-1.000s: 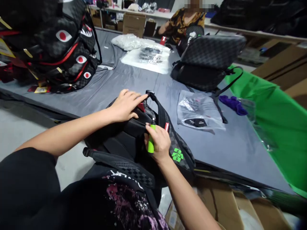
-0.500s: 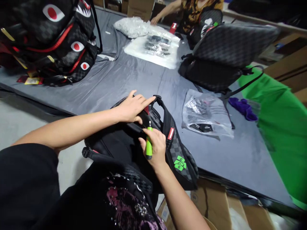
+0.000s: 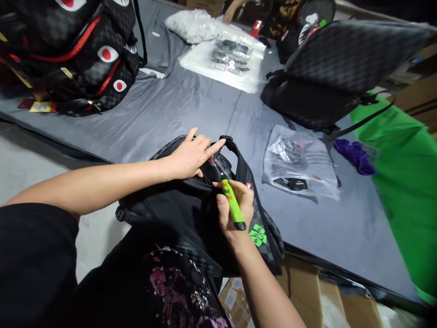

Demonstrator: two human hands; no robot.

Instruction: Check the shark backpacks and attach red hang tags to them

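Observation:
A black backpack (image 3: pixel 160 196) with dark checkered panels lies at the table edge against my body, its handle loop toward the far side. My left hand (image 3: pixel 191 157) rests on its top with fingers spread, the thumb on the near side, beside a small red-lined part. In my right hand (image 3: pixel 242 200) is a bright green marker (image 3: pixel 232 202) with orange-red print and a black end, held like a pen. Its thin tip points at the backpack's top near the handle; I cannot tell whether it touches. Green patches (image 3: pixel 258 234) sit on the checkered side panel.
Stacked shark-face backpacks (image 3: pixel 85 59) stand at left. A plastic bag of black parts (image 3: pixel 300 159), a purple cloth (image 3: pixel 355 156) and another checkered backpack (image 3: pixel 348 59) lie at right. Farther back are plastic packs (image 3: pixel 225 64) and another person's hand (image 3: pixel 232 11). Cardboard boxes (image 3: pixel 303 287) stand below the table.
My right hand has moved to the right and turned, tilting the marker so its black end points toward lower right. My left hand has hardly shifted. The view has moved slightly.

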